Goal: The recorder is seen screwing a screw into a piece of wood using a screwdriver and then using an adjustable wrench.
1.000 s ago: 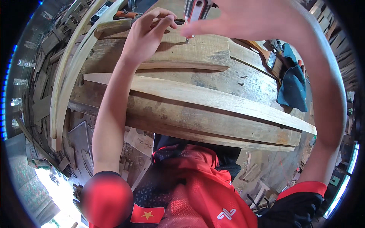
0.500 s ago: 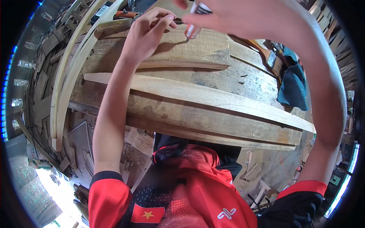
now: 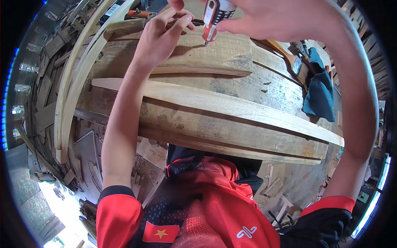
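Right hand (image 3: 264, 18): thumb beside tool (image 3: 213, 22); clamped or not, cannot tell. Tool: tilted, tip at board (image 3: 225, 49), upon worktop (image 3: 244, 87). Left hand (image 3: 161, 37): fingers curled, near tool; any hold hidden. Strip (image 3: 223, 104): below board.

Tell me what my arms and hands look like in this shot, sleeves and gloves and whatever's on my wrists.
Both your left hand and right hand are gloveless, with no watch or bracelet visible. Your sleeves are short and mismatched: the left sleeve is red with a dark edge, the right sleeve black with a red edge.
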A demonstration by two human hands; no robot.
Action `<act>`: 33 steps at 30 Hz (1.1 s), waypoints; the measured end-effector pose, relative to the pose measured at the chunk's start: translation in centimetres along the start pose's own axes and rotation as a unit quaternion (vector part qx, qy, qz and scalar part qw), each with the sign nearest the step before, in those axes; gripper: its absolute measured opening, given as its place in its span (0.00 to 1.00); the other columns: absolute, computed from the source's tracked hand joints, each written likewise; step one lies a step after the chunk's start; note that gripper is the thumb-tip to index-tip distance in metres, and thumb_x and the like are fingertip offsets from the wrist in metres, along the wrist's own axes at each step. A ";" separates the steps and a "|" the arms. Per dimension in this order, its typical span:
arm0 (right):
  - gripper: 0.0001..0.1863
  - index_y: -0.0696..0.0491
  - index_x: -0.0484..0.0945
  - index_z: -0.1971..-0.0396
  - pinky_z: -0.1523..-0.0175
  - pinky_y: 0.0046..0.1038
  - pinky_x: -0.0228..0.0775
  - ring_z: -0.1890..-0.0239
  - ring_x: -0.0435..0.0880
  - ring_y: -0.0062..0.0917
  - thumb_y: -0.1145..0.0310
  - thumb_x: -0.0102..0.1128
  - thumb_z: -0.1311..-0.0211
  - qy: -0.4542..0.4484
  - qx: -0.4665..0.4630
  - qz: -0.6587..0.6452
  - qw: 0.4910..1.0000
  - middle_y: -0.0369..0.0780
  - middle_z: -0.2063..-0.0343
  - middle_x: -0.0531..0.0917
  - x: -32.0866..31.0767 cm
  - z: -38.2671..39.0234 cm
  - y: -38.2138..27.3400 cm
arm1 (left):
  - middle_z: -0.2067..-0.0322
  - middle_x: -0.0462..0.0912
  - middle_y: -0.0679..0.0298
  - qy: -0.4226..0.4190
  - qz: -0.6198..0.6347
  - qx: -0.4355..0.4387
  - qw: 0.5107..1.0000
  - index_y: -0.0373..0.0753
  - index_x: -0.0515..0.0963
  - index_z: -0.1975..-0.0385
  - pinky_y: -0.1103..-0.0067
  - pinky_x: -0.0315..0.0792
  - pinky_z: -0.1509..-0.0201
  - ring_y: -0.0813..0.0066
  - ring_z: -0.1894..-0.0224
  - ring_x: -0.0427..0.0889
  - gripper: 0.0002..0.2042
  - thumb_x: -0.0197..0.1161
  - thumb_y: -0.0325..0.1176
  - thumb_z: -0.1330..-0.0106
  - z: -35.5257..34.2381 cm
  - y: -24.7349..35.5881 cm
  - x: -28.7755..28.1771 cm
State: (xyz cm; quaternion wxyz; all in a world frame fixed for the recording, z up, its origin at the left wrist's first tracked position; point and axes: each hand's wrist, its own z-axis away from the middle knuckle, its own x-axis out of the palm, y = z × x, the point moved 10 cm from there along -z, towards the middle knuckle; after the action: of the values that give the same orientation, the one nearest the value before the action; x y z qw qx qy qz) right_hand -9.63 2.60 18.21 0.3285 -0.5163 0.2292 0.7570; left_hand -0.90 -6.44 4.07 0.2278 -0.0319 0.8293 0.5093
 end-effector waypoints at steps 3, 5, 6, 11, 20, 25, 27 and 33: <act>0.21 0.58 0.73 0.43 0.48 0.39 0.79 0.55 0.84 0.35 0.57 0.56 0.24 0.237 -0.179 0.025 0.955 0.48 0.58 0.83 -1.6 1.6 -2.5 | 0.63 0.90 0.66 0.021 -0.003 0.006 1.000 0.38 0.82 0.51 0.79 0.75 0.55 0.78 0.66 0.83 0.15 0.57 0.42 0.25 0.9 -1.0 -1.1; 0.21 0.58 0.71 0.42 0.45 0.40 0.77 0.53 0.83 0.34 0.60 0.57 0.25 0.037 0.201 -0.012 0.979 0.48 0.59 0.83 -1.1 -0.4 0.7 | 0.63 0.90 0.66 0.013 0.005 0.028 1.000 0.38 0.82 0.51 0.80 0.74 0.57 0.79 0.66 0.82 0.15 0.56 0.42 0.24 0.5 -0.3 -0.5; 0.21 0.58 0.71 0.42 0.45 0.40 0.77 0.53 0.83 0.34 0.60 0.57 0.25 0.037 0.202 -0.012 0.979 0.48 0.59 0.83 -1.1 -0.4 0.9 | 0.63 0.90 0.66 0.013 0.006 0.028 1.000 0.38 0.82 0.51 0.80 0.74 0.57 0.79 0.66 0.82 0.15 0.56 0.42 0.24 0.5 -0.2 -0.5; 0.28 0.63 0.70 0.41 0.51 0.39 0.80 0.58 0.83 0.32 0.54 0.58 0.25 0.229 -0.183 -0.004 0.956 0.50 0.58 0.83 -1.1 1.8 -1.7 | 0.62 0.90 0.65 0.014 -0.008 0.011 1.000 0.37 0.82 0.51 0.80 0.74 0.55 0.80 0.58 0.87 0.15 0.56 0.41 0.24 0.8 -0.6 -1.0; 0.25 0.65 0.70 0.46 0.56 0.37 0.77 0.63 0.82 0.31 0.56 0.56 0.25 0.221 -0.184 0.028 0.958 0.48 0.67 0.81 -0.3 3.1 0.1 | 0.62 0.90 0.63 0.005 0.002 -0.005 1.000 0.36 0.81 0.50 0.80 0.76 0.50 0.76 0.54 0.88 0.15 0.56 0.40 0.24 0.4 -0.4 -0.4; 0.20 0.64 0.72 0.48 0.58 0.37 0.76 0.65 0.82 0.31 0.61 0.55 0.27 0.309 -0.113 0.022 0.944 0.47 0.66 0.80 -0.6 4.0 -1.6 | 0.62 0.89 0.61 0.012 0.006 0.010 1.000 0.35 0.81 0.50 0.78 0.77 0.48 0.75 0.54 0.88 0.15 0.56 0.39 0.24 0.5 -0.2 -0.5; 0.20 0.63 0.72 0.46 0.57 0.39 0.76 0.63 0.82 0.32 0.63 0.55 0.27 0.307 -0.044 0.002 0.951 0.47 0.63 0.80 -2.4 2.6 -1.3 | 0.62 0.89 0.60 0.017 -0.010 0.010 1.000 0.34 0.81 0.50 0.77 0.77 0.47 0.75 0.54 0.88 0.15 0.55 0.39 0.24 0.6 -0.3 -0.9; 0.28 0.64 0.71 0.41 0.61 0.41 0.78 0.66 0.82 0.32 0.53 0.58 0.25 0.284 -0.240 0.067 0.926 0.50 0.61 0.82 -1.1 3.2 -2.0 | 0.63 0.89 0.59 0.008 -0.024 -0.017 1.000 0.34 0.81 0.51 0.77 0.77 0.48 0.76 0.55 0.88 0.15 0.56 0.38 0.24 0.7 1.0 -0.4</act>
State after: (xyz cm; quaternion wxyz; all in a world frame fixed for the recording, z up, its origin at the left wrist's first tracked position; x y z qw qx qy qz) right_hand -9.91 5.87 20.43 0.0643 -0.7562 0.1586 0.6316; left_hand -0.60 -5.44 4.83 0.2327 -0.0595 0.8211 0.5178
